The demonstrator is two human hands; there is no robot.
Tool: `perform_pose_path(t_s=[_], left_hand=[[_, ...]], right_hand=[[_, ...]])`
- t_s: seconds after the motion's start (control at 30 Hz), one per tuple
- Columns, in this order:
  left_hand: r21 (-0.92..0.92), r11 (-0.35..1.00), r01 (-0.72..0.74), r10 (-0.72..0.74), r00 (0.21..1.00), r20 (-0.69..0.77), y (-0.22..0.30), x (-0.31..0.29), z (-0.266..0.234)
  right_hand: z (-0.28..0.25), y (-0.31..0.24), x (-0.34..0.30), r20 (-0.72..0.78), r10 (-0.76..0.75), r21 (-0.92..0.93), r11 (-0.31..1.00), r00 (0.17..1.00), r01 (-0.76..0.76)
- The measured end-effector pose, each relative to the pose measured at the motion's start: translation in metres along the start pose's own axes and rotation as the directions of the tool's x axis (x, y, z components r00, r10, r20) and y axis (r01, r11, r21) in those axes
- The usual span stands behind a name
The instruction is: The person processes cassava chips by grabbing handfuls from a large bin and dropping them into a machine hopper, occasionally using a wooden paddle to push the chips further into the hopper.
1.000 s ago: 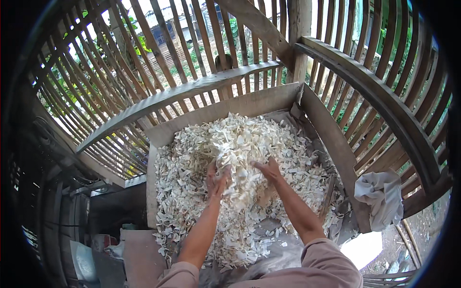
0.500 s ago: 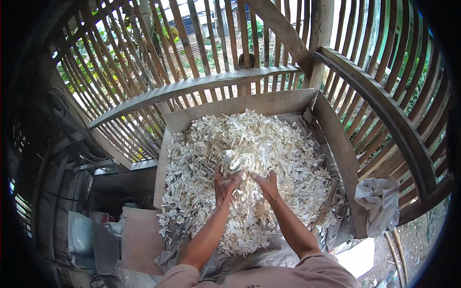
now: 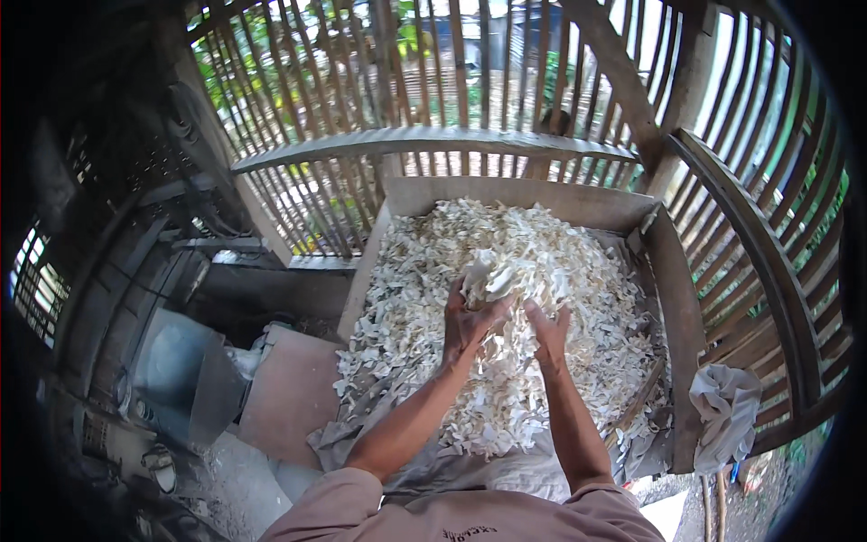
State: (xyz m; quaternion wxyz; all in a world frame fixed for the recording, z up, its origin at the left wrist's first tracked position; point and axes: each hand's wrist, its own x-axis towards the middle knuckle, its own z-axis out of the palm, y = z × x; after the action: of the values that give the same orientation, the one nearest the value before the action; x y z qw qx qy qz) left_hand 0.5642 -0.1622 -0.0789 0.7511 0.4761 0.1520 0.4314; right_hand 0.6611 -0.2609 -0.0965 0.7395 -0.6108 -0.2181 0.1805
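A heap of thin, pale, dry chips fills a wooden-sided bin lined with grey sheeting. Cupped around one side of a raised clump of these chips is my left hand, its fingers partly buried. My right hand closes on the same clump from the other side, thumb toward the left hand. The chips bulge up between and beyond both palms. Some fingertips are hidden by the chips.
Board walls edge the bin at the back and sides. Slatted wooden fencing surrounds it. A crumpled pale sack hangs at the right corner. Left of the bin lie a pinkish board and a grey translucent container.
The view has swung left, so the bin and hands appear further right. Both hands keep their hold on the clump of chips, with little other visible change.
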Motion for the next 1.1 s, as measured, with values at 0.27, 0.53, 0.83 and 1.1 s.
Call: perform_pose_path(t_s=[0.27, 0.53, 0.83, 1.1], left_hand=[[0.214, 0.906, -0.364, 0.385, 0.921, -0.062, 0.129, -0.005, -0.072], [0.371, 0.84, -0.396, 0.528, 0.755, -0.389, 0.349, -0.068, -0.237], [0.307, 0.923, -0.232, 0.381, 0.655, -0.653, 0.398, -0.138, -0.38], [0.296, 0.954, -0.039, 0.23, 0.726, -0.648, 0.378, -0.152, -0.435]], right_hand=[[0.127, -0.056, -0.033, 0.169, -0.211, 0.249, 0.954, 0.963, 0.165], [0.366, -0.153, -0.149, 0.598, -0.398, 0.456, 0.883, 0.696, 0.112], [0.514, -0.064, -0.227, 0.783, -0.222, 0.26, 0.966, 0.582, 0.019], [0.505, -0.063, -0.228, 0.889, -0.114, 0.119, 0.993, 0.443, 0.016]])
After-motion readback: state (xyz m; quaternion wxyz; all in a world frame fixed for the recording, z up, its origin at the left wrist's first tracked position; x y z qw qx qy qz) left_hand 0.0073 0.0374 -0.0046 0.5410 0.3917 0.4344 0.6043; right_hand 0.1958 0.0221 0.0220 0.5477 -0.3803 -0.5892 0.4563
